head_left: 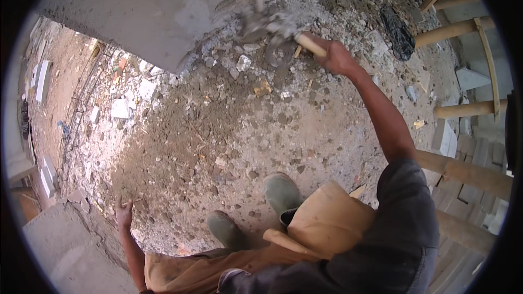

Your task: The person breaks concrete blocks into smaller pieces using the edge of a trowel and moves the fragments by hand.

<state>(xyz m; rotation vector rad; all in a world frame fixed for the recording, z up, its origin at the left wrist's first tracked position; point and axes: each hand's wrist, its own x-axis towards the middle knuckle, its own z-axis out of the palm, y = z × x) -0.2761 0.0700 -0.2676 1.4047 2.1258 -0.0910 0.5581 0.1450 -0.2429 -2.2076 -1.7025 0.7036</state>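
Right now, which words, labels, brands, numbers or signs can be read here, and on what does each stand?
None can be read: no lettering shows on the grey plastered surface, the green boots or the pale handle in the right hand. The tool's head is too blurred to tell.

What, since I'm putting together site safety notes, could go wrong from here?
The right hand grips a wooden handle whose far end is blurred close to the grey concrete surface; it might strike or chip that. Fragments could also fly up at the bare right forearm, as loose stone chunks lie near the blur. The green boots stand on ground strewn with small lumps, so footing may be unsteady.
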